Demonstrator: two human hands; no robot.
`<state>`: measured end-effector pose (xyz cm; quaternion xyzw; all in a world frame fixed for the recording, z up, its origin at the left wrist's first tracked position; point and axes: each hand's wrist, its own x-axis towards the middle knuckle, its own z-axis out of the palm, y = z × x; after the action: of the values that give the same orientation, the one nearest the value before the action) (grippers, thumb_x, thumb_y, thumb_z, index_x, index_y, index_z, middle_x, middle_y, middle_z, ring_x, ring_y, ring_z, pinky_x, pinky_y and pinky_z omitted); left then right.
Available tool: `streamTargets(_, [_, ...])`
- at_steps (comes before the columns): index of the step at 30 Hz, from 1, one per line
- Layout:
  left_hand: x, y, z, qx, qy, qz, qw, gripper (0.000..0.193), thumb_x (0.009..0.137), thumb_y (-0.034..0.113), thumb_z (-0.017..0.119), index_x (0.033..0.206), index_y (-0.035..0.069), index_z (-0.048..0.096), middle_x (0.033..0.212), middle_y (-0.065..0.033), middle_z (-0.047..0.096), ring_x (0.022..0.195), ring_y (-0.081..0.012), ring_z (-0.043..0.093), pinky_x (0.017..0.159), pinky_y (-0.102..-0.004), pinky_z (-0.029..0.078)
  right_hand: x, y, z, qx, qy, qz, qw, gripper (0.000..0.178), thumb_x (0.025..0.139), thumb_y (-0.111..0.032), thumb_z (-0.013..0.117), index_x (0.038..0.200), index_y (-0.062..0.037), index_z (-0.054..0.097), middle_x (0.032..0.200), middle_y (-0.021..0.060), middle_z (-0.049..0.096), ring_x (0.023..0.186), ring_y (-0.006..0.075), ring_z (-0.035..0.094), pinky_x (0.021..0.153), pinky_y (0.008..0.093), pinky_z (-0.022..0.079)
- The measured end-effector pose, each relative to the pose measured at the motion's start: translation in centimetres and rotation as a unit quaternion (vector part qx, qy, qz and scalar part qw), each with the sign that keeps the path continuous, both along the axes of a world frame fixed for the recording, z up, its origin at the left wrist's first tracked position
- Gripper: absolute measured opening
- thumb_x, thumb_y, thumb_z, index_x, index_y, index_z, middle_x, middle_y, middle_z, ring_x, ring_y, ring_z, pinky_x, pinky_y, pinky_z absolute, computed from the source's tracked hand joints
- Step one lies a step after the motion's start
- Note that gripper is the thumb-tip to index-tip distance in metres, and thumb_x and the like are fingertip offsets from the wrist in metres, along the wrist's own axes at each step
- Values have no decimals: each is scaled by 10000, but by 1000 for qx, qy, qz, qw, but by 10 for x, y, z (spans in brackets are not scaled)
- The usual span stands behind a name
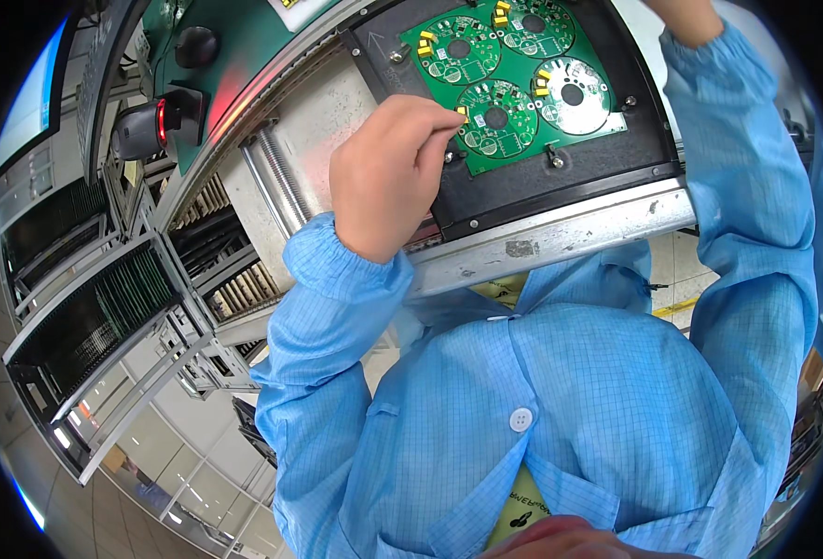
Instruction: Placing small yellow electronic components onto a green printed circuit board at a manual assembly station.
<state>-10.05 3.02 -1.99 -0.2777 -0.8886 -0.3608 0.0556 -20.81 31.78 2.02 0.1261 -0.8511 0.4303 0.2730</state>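
Note:
A green circuit board panel [528, 156] with several round sections lies in a black carrier frame [607, 172]. Small yellow block-shaped components [425, 47] stand near the edge of each round section. My left hand [388, 172] is closed in a pinch at the left edge of the nearest left round section [507, 140]. Its thumb and forefinger meet on a small yellow component [462, 113], partly hidden by the fingertips. My right hand [686, 17] reaches past the far right corner of the carrier. Its fingers are cut off by the picture's upper edge.
A metal rail [561, 238] runs along the carrier's near side. To the left are a threaded rod [281, 177], a scanner-like device with a red light [141, 129] and a black mouse [196, 47] on a green mat. Racks holding boards [104, 312] stand farther left.

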Motion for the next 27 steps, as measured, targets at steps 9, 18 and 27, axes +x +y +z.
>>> streamTargets(9, [0, -4, -2, 2, 25, 6, 1000, 180, 832, 3, 801, 976, 111, 799, 966, -42, 753, 808, -253, 741, 672, -349, 602, 73, -40, 0, 119, -116, 228, 960, 165, 882, -82, 800, 1045, -62, 796, 971, 116, 738, 974, 330, 664, 894, 424, 533])
streamTargets(18, [-4, -4, -4, 25, 28, -33, 999, 187, 820, 6, 801, 969, 119, 800, 958, -39, 748, 799, -250, 737, 669, -344, 599, 80, -53, -29, 170, -50, 250, 952, 200, 834, -16, 807, 1024, -43, 750, 914, 105, 678, 936, 314, 644, 819, 411, 542])
streamTargets(27, [-11, -5, -5, 48, -1, -38, 998, 161, 832, 15, 793, 960, 112, 804, 954, -46, 751, 800, -254, 740, 677, -350, 601, 80, -55, -31, 170, -33, 247, 954, 212, 807, -11, 813, 1009, -44, 756, 894, 107, 654, 919, 319, 637, 809, 417, 534])
